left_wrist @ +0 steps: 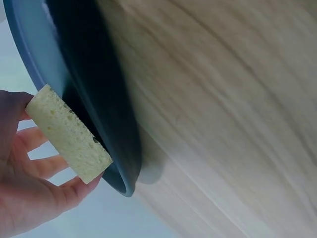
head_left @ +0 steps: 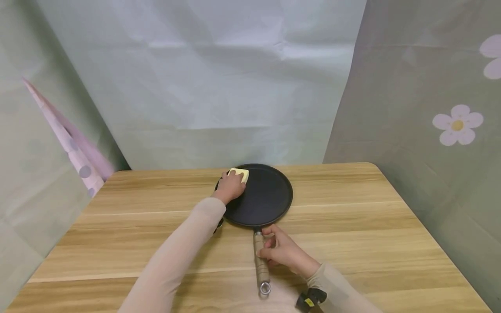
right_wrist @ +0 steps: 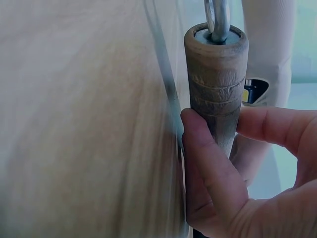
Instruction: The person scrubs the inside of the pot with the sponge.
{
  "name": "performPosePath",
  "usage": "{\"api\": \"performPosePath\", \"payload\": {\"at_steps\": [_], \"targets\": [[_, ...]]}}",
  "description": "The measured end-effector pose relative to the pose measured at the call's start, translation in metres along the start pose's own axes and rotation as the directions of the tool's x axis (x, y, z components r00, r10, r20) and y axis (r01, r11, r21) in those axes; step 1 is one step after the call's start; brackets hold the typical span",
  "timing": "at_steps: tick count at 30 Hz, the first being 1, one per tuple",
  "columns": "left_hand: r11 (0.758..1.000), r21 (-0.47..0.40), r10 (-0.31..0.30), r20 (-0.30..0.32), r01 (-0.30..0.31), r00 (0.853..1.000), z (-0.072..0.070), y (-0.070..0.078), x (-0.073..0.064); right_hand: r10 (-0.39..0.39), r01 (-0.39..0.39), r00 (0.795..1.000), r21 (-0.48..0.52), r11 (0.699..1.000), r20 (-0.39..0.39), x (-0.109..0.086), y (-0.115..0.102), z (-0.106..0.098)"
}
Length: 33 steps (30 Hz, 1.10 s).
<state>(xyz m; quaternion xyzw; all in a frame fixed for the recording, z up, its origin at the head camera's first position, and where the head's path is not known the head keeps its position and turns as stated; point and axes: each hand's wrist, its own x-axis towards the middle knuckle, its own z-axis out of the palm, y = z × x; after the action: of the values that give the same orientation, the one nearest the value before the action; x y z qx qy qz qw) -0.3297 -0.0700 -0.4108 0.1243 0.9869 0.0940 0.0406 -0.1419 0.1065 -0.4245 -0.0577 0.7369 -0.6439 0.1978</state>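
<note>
A round black flat pan [head_left: 266, 195] lies on the table, its wooden handle [head_left: 261, 266] pointing toward me. My left hand [head_left: 230, 188] grips a pale yellow sponge [left_wrist: 69, 134] between thumb and fingers. In the left wrist view the sponge's lower edge is right at the pan's inner surface, close to the raised rim. On the head view this spot is the pan's far left side. My right hand [head_left: 287, 251] pinches the handle from the right, thumb and fingers on either side of it in the right wrist view. A metal ring [head_left: 265, 288] hangs at the handle's end.
The wood-grain table [head_left: 352, 208] extends to both sides of the pan. Behind it hangs a pale grey-green sheet [head_left: 235, 87], close to the far edge. Black bands with devices sit on both wrists, the right one [head_left: 311, 300] over the table's front part.
</note>
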Motion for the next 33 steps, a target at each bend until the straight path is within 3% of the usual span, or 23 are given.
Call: {"api": "performPosePath", "payload": {"at_steps": [12,33], "targets": [[0.995,0.025,0.094,-0.021,-0.094,0.995,0.001,-0.012,-0.006,0.004,-0.004,1.000,-0.003,1.000,0.006,-0.001,0.000,0.000],[0.994,0.064,0.088,-0.045,-0.085,0.995,-0.001,-0.010,-0.027,-0.006,0.006,1.000,-0.017,1.000,-0.001,-0.003,0.001,-0.004]]}}
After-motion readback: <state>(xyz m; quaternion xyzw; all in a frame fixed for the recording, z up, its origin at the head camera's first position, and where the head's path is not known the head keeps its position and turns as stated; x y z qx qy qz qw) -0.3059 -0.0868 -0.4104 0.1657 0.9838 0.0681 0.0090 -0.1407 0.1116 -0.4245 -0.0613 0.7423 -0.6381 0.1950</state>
